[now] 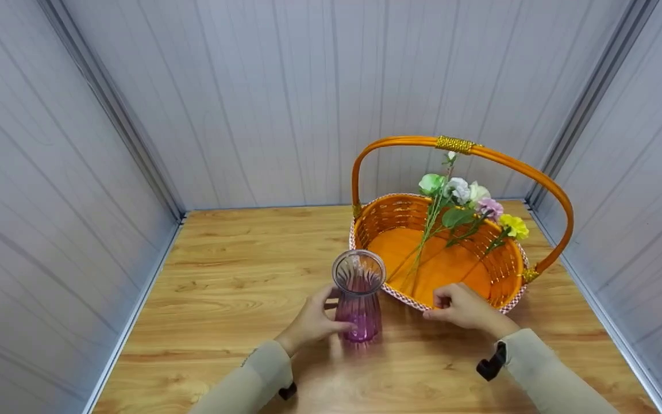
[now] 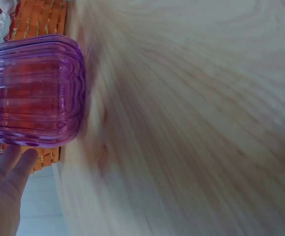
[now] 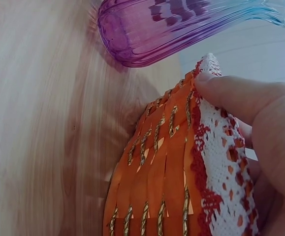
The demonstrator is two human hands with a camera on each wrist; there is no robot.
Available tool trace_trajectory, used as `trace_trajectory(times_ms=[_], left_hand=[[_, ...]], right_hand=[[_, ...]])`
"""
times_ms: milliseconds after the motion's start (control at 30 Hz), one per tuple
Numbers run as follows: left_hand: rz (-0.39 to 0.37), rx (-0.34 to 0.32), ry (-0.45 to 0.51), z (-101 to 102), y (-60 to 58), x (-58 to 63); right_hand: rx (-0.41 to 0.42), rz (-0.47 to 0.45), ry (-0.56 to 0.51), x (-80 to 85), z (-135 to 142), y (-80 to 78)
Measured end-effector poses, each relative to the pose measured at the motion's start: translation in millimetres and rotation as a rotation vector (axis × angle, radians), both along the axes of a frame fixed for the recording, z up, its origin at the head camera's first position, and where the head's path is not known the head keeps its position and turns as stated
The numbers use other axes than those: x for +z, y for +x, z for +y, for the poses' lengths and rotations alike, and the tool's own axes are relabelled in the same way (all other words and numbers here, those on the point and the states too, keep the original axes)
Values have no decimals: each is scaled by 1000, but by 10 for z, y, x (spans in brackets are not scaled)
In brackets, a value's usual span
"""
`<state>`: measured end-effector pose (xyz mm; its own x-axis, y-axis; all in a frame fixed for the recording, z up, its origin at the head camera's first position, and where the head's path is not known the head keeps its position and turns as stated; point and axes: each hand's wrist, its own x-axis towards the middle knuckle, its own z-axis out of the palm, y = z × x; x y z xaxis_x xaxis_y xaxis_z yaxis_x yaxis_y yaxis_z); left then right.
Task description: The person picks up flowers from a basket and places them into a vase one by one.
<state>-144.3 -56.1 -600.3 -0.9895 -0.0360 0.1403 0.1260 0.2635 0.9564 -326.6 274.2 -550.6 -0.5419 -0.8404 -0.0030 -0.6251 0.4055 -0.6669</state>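
Observation:
A ribbed glass vase (image 1: 360, 316), purple at the base and clear bluish toward the rim, stands upright on the wooden table. My left hand (image 1: 314, 322) is at its left side, thumb toward the front and fingers spread; in the left wrist view the fairly straight fingers (image 2: 21, 167) come right up to the glass. To the right, my right hand (image 1: 463, 310) pinches the near rim of an orange woven basket (image 3: 157, 167), thumb outside on the red and white lace trim (image 3: 226, 172). Artificial flowers (image 1: 469, 195) in green, white, pink and yellow lie in the basket.
The basket's tall arched handle (image 1: 515, 164) with gold binding rises over the flowers. Pale panel walls (image 1: 285, 103) enclose the wooden table (image 1: 239, 259) at the back and on both sides. The flower stems (image 1: 423, 247) slant down to the basket floor.

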Motion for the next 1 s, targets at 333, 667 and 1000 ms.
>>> trace_trajectory(times_ms=[333, 667, 1000], left_hand=[[-53, -47, 68, -26, -90, -10], [-34, -43, 19, -65, -126, -2], [-39, -21, -24, -81, -154, -34]], right_hand=[[49, -55, 11, 26, 16, -27], [63, -58, 16, 54, 14, -40], [42, -57, 23, 89, -16, -51]])
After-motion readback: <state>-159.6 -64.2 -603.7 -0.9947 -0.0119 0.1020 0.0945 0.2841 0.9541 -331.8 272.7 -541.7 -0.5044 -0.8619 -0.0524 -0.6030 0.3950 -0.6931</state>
